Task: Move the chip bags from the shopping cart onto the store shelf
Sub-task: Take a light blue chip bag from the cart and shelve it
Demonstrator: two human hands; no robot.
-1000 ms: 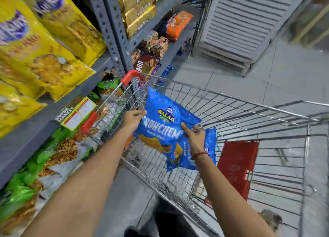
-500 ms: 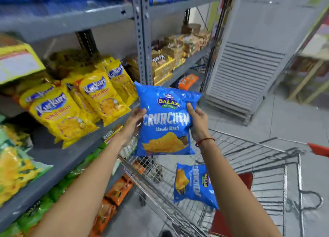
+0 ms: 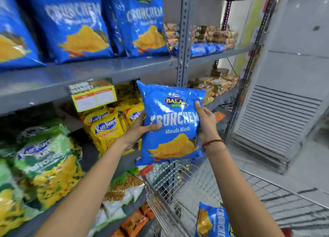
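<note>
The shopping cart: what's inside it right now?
One blue chip bag lies inside the wire cart. The right arm and the frame edge cover part of the basket, so anything more in there can't be seen. Both hands hold another blue bag above it.

Your left hand [image 3: 138, 131] and right hand [image 3: 206, 123] grip the blue chip bag [image 3: 170, 128] upright by its sides, above the shopping cart [image 3: 170, 188], below the grey shelf [image 3: 106, 69].

Cart's second bag [image 3: 212, 220] — edge-cropped
</note>
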